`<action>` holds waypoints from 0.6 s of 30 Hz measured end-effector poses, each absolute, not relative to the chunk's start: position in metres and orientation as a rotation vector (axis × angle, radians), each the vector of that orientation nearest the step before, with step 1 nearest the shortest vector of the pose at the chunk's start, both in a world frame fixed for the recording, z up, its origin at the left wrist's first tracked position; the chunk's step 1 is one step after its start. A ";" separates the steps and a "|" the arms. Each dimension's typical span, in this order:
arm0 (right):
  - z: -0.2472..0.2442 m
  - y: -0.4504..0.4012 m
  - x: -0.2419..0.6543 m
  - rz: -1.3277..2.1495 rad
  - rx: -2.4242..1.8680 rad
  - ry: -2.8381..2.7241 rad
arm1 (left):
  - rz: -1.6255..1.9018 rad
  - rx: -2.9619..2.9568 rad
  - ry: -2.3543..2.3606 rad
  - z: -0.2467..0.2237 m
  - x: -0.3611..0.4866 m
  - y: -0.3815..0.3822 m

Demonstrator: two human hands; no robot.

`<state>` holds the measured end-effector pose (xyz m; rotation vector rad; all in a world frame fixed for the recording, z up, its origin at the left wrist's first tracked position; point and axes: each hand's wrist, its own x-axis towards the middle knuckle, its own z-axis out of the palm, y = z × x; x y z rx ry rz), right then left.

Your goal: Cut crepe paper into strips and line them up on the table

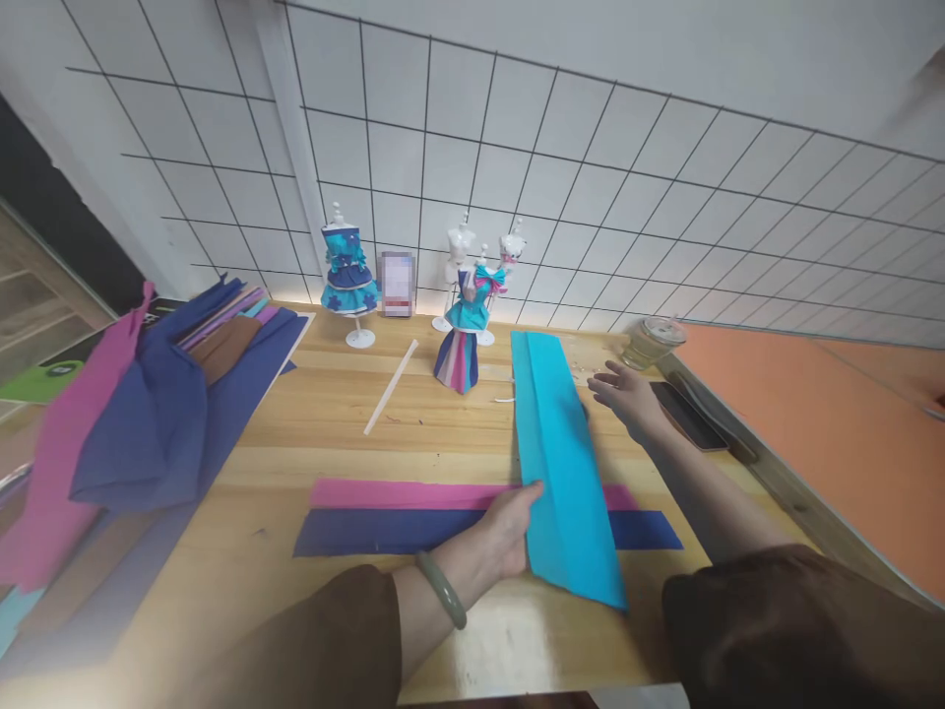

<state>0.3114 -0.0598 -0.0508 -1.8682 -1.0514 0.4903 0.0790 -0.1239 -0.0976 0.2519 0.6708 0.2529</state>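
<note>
A folded turquoise sheet [557, 463] slants over the wooden table. My left hand [512, 527], with a green bangle above the wrist, grips the sheet's left edge, thumb on top and the other fingers hidden beneath. To the right of the sheet, my right hand [624, 392] hovers with its fingers apart and nothing in it. Under the turquoise sheet, a pink strip [413, 493] and a dark blue strip [391, 532] lie crosswise, side by side. A thin white strip [391, 387] rests farther back on the left.
Small dress forms stand at the back, one in a blue dress [346, 271], another in a striped skirt [459, 359]. Coloured sheets [158, 433] are heaped at the left. A glass jar [654, 342] and a dark phone [688, 416] are at the right, beside the table edge.
</note>
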 end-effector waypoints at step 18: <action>-0.122 -0.283 0.414 -0.217 -2.561 -1.562 | 0.322 0.639 0.571 -0.088 0.072 -0.131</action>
